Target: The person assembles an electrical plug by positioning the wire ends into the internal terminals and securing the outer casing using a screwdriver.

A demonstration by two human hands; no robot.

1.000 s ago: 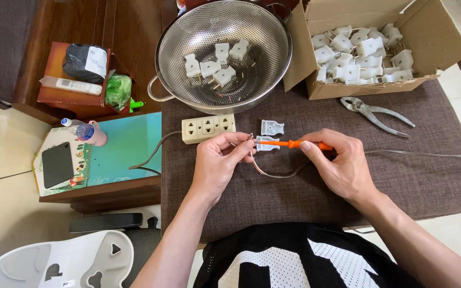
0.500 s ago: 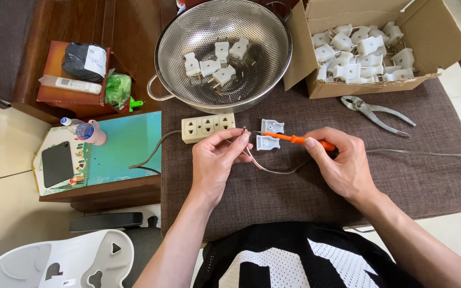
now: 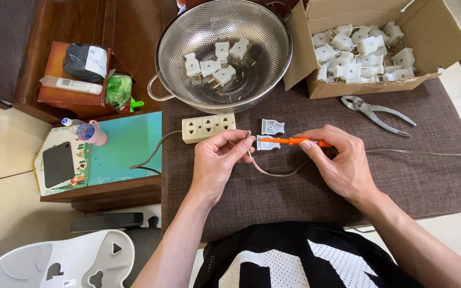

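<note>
From my head camera, my left hand (image 3: 217, 162) pinches the bared end of a grey cable (image 3: 289, 172) between thumb and fingertips, just above the brown cloth (image 3: 294, 202). My right hand (image 3: 342, 162) grips an orange-handled screwdriver (image 3: 294, 141), fingers closed round the handle, its tip pointing left toward the cable end. Two white plug halves (image 3: 271, 133) lie on the cloth just behind the screwdriver, beside a cream power strip (image 3: 208, 127). Pliers (image 3: 380, 112) rest to the right. Further back, a metal colander (image 3: 222, 53) holds several white plugs, and a cardboard box (image 3: 444, 37) holds many more.
</note>
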